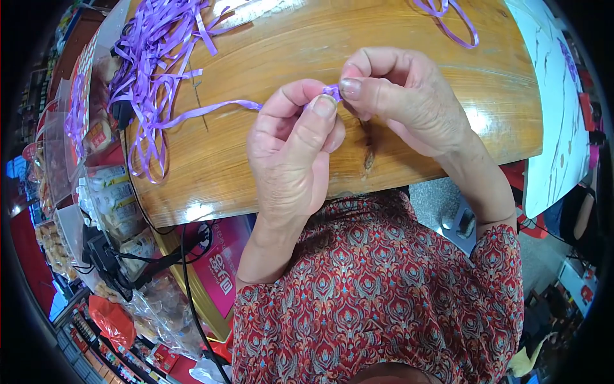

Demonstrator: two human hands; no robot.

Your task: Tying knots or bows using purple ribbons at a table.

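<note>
A narrow purple ribbon [214,109] runs from a heap of ribbon at the left across the table to my hands. Thumb and fingers of my left hand [291,144] are pinched on it near the table's middle. Just to the right, my right hand [409,96] pinches the same ribbon between thumb and forefinger. A short folded or knotted bit of it shows between the two thumbs; its exact form is too small to tell. Both hands are above the wooden table [256,179], and my fingers hide the rest of the ribbon there.
A big tangled heap of purple ribbons [157,45] covers the table's far left. One ribbon loop [470,29] lies at the far right. A thin metal wire [199,105] lies left of my hands. Packaged goods [115,198] and black cables [185,269] crowd the left side. A white marbled table [559,121] adjoins at right.
</note>
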